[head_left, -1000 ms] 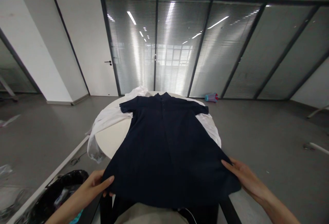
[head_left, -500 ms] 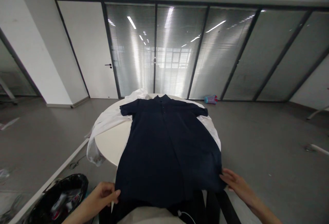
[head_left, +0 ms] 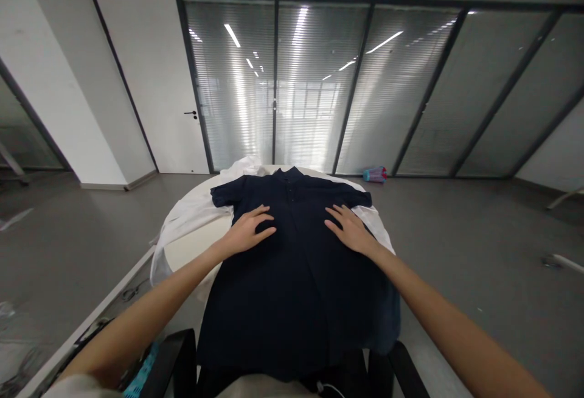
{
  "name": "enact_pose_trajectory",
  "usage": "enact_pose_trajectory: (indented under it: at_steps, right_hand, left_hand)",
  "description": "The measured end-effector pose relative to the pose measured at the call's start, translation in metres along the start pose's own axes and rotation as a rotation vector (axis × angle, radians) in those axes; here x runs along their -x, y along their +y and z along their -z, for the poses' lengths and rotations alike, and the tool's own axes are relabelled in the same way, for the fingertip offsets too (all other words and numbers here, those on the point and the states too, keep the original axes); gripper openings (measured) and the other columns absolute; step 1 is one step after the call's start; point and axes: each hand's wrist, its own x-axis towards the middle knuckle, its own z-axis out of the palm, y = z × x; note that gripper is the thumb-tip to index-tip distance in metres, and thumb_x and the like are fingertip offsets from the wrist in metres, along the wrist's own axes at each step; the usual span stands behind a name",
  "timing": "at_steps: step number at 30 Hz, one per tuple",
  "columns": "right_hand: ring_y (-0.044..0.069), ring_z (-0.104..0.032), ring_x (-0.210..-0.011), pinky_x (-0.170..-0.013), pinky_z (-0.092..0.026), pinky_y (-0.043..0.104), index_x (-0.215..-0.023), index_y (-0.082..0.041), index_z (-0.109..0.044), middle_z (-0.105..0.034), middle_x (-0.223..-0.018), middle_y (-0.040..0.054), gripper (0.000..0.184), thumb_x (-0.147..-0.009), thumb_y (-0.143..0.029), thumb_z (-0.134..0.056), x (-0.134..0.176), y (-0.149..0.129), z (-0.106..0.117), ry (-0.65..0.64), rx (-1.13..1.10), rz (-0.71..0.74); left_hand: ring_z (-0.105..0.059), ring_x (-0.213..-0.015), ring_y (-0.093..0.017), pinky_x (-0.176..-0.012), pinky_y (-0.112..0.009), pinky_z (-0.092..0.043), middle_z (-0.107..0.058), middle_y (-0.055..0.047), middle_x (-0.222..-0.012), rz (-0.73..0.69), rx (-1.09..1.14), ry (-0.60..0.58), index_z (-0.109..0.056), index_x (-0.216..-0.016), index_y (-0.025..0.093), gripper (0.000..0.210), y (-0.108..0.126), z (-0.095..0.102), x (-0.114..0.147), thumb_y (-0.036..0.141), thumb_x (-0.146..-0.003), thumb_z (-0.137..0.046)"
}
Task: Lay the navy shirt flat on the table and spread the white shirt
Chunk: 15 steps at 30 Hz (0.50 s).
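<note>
Left hand [head_left: 247,232]: stretched forward, palm down, fingers loose and spread.
Right hand [head_left: 352,232]: the same, fingers apart.
Dark blue shirt [head_left: 287,288]: under both hands, laid over the round table [head_left: 194,243].

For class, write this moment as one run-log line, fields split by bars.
left hand: open, on or over navy garment | right hand: same, opposite side | garment: spread across table | white cloth: on table

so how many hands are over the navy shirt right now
2. The left hand is over the left half of the navy shirt as pictured, the right hand over the right half. No other hand shows.
</note>
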Motion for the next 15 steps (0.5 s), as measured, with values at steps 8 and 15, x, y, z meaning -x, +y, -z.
enact_pose_trajectory:
  at_steps: [8,15]
  right_hand:
    - [0.037,-0.018,-0.152,-0.121,-0.015,0.056,-0.159,-0.026,-0.03,-0.026,-0.165,0.0115,0.073,-0.1,-0.067,-0.021,-0.059,0.034,-0.044,-0.228,0.219,-0.124]
    - [0.038,-0.025,-0.15,-0.119,-0.016,0.061,-0.156,-0.024,-0.038,-0.033,-0.162,0.0123,0.078,-0.097,-0.072,-0.02,-0.076,0.039,-0.043,-0.254,0.188,-0.151]
  left_hand:
    - [-0.008,-0.154,-0.034,-0.122,-0.057,-0.011,-0.024,-0.01,-0.165,0.074,-0.197,-0.308,-0.034,-0.156,0.028,0.072,-0.066,-0.044,-0.043,0.067,-0.096,-0.037]
    - [-0.037,-0.145,-0.035,-0.119,-0.053,-0.026,-0.045,-0.009,-0.156,0.072,-0.202,-0.273,-0.054,-0.145,0.03,0.064,-0.072,-0.041,-0.059,0.068,-0.096,-0.039]
